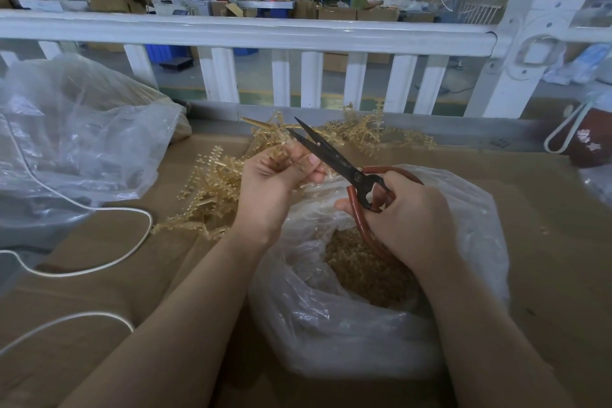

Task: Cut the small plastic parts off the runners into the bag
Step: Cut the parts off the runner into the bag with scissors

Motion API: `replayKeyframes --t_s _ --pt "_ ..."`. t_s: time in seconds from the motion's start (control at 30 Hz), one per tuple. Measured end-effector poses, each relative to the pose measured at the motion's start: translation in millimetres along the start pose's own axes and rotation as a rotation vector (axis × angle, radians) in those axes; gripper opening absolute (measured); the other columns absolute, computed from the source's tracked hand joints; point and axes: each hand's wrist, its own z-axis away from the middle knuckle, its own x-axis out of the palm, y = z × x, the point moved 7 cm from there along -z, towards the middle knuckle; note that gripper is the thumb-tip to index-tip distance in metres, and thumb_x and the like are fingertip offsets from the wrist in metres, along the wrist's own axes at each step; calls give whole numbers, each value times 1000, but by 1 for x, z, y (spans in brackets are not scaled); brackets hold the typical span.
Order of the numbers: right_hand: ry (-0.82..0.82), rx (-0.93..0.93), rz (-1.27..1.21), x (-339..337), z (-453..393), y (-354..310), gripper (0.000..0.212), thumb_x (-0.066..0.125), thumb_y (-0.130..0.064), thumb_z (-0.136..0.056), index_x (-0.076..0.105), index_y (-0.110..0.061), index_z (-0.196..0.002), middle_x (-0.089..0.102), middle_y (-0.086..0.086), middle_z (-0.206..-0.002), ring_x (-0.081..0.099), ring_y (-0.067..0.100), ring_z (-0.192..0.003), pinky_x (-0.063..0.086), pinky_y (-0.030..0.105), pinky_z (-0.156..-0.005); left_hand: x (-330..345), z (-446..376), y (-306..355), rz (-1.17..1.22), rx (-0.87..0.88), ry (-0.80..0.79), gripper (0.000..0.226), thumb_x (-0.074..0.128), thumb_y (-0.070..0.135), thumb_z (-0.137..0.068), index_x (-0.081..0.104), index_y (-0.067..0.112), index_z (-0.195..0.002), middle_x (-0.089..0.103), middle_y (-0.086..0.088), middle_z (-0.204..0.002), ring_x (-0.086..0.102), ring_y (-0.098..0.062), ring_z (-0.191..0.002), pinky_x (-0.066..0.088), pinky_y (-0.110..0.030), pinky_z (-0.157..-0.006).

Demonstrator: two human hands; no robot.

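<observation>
My left hand (275, 182) grips a yellowish plastic runner (281, 151) above the open clear bag (463, 242). My right hand (407, 219) holds black scissors (328, 152) by their red loop handles. The blades are slightly parted and point up-left beside the runner. Inside the bag lies a heap of small cut yellowish parts (364, 268). A pile of uncut runners (212, 189) spreads over the table to the left and behind my hands.
A big clear bag (76, 129) with stuff inside sits at the left. A white cord (99, 262) loops over the brown cardboard table top (546, 242). A white railing (245, 33) runs behind the table. A dark red cup (592, 136) stands at the right.
</observation>
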Motion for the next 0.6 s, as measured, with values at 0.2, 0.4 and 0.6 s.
replayKeyframes --t_s 0.2,0.4,0.6 --pt "-9 24 -57 1 0 1 72 53 -83 -67 62 -12 -67 62 -6 -62 59 15 -56 55 36 -57 -1 0 -1 12 -19 -8 10 62 -3 -91 63 -4 -82 64 -15 -74 63 -22 -71 52 -31 -78" --pt "-45 167 -246 5 0 10 54 67 -73 -69 73 -20 -78 69 -12 -72 65 6 -66 55 26 -62 1 1 -20 60 -228 0 6 70 -1 -83 71 -5 -88 73 -7 -75 68 -14 -67 56 -23 -69" --pt "-99 290 -423 14 -4 16 18 78 -40 -83 68 -33 -70 67 -21 -62 63 2 -57 49 18 -51 15 10 -30 75 -380 -65 20 76 3 -69 74 -3 -88 74 -12 -78 69 -15 -62 57 -19 -65"
